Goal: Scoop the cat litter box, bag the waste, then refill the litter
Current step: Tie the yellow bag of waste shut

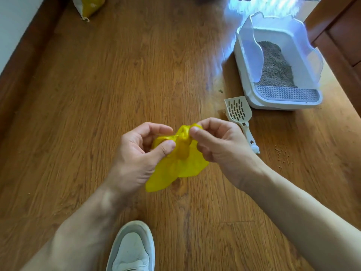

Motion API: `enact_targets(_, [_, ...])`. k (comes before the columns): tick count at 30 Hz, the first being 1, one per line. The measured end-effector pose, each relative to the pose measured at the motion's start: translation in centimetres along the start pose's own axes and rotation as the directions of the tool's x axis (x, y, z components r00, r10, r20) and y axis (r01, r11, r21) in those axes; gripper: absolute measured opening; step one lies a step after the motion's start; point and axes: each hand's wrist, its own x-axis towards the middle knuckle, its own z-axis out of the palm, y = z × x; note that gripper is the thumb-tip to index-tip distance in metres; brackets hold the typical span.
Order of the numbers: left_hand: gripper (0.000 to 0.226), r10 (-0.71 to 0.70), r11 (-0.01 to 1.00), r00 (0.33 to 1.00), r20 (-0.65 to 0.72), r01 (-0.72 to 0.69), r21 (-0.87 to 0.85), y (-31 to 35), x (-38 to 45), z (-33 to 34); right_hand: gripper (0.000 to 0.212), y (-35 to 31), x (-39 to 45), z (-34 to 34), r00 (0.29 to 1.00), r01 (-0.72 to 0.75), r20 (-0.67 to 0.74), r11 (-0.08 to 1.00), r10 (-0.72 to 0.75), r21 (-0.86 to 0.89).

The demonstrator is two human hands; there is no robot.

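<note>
A small yellow plastic bag [175, 167] hangs above the wooden floor at the centre of the view. My left hand [140, 151] pinches its bunched top from the left, and my right hand [216, 141] pinches the same top from the right. To the upper right stands a white litter box [246, 75] with clear high walls and grey litter [275, 65] piled inside. A white slotted scoop [239, 114] lies on the floor beside the box's front corner, just behind my right hand.
A yellow and white litter sack [88, 6] leans at the far left by the wall. Loose granules [283, 155] are scattered on the floor at right. My white shoe [132, 249] is at the bottom. A brown wooden door [343, 32] borders the right side.
</note>
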Motion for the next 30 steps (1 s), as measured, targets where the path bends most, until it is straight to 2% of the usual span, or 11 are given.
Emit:
enact_targets(3, [0.03, -0.056, 0.973, 0.998, 0.006, 0.056, -0.224, 0.6, 0.3, -0.6, 0.013, -0.2, 0.4, -0.6, 0.998, -0.011, -0.059, 0.971, 0.025, 0.237])
enact_targets(5, [0.026, -0.061, 0.956, 0.998, 0.019, 0.064, -0.286, 0.9, 0.3, -0.7, 0.016, -0.3, 0.4, -0.8, 0.998, -0.001, -0.053, 0.969, 0.015, 0.247])
enact_targets(8, [0.025, -0.043, 0.963, 0.999, -0.011, 0.039, -0.268, 1.4, 0.0, -0.4, 0.009, -0.2, 0.0, -0.7, 0.992, 0.098, -0.088, 0.995, -0.095, 0.033])
enact_targets(11, [0.026, 0.008, 0.963, 0.998, -0.066, -0.025, -0.269, 2.4, -0.3, -0.2, 0.014, -0.1, -0.1, -0.5, 0.95, 0.267, -0.081, 0.92, -0.301, -0.287])
enact_targets(13, [0.025, 0.055, 0.98, 0.995, -0.085, -0.07, -0.185, 2.9, -0.3, -0.2, 0.013, 0.2, 0.0, -0.6, 0.947, 0.262, -0.07, 0.878, -0.315, -0.401])
enact_targets(15, [0.024, 0.033, 0.99, 0.996, -0.084, -0.044, -0.131, 3.0, -0.3, 0.0, 0.012, 0.5, 0.1, -0.8, 0.953, 0.21, -0.097, 0.859, -0.286, -0.467])
enact_targets(18, [0.023, 0.005, 0.995, 0.998, -0.069, -0.012, -0.098, 3.2, -0.3, 0.2, 0.012, 0.2, 0.1, -1.3, 0.953, 0.229, -0.087, 0.88, -0.29, -0.415])
enact_targets(22, [0.016, 0.014, 1.0, 0.999, -0.05, -0.014, 0.01, 3.7, -0.1, 0.1, 0.013, -0.5, 0.4, -2.8, 0.974, 0.16, -0.048, 0.82, -0.222, -0.55])
enact_targets(24, [0.015, -0.005, 0.997, 0.999, -0.037, 0.008, 0.077, 4.4, 0.2, 0.3, 0.014, -1.1, 0.2, -3.1, 0.98, 0.142, -0.039, 0.823, -0.195, -0.55])
enact_targets(27, [0.015, 0.024, 0.976, 1.0, -0.009, -0.021, 0.219, 6.8, 0.9, 0.7, 0.013, -3.3, -0.1, -3.1, 0.968, 0.141, -0.102, 0.83, -0.231, -0.54])
enact_targets(30, [0.018, 0.091, 0.917, 0.995, 0.032, -0.097, 0.388, 11.5, 1.5, 1.2, 0.012, -7.8, -1.0, -3.2, 0.945, 0.131, -0.167, 0.791, -0.282, -0.597])
